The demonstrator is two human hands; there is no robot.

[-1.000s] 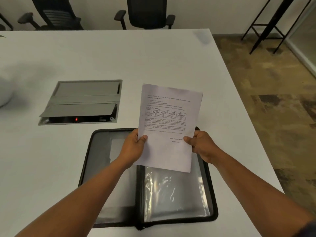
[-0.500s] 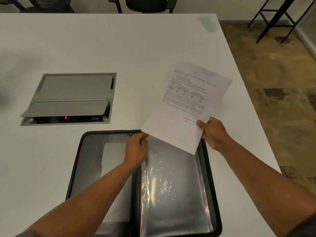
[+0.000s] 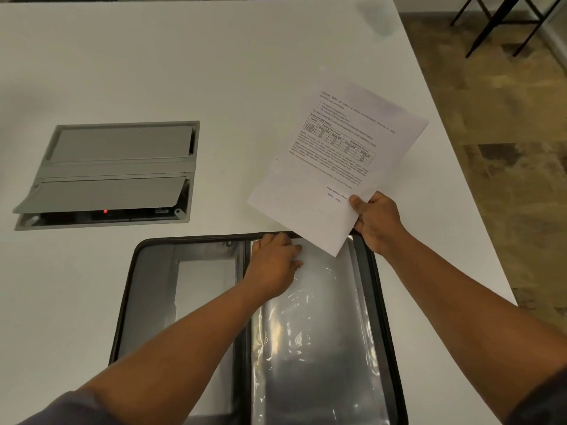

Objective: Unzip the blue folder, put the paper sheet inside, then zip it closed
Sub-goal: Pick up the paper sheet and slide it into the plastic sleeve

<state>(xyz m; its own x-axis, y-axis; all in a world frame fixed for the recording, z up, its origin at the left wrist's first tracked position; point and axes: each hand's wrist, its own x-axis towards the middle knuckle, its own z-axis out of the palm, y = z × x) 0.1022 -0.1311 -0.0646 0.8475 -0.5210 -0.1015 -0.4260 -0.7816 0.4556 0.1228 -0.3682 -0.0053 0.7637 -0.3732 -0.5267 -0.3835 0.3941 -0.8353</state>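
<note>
Hands at the table's near edge: our right hand [image 3: 376, 220] pinches the white printed paper sheet [image 3: 336, 167]; our left hand [image 3: 274, 263] pinches a clear plastic sleeve [image 3: 319, 332] in the open dark zip folder [image 3: 147, 302].

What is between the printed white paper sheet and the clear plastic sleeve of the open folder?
Only the left hand, resting on the top of the clear plastic sleeve. The right hand holds the printed white paper sheet above it.

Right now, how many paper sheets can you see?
1: the paper sheet, pinched at its near corner by the right hand, above the open folder's far edge. More may hide under the plastic sleeves.
</note>
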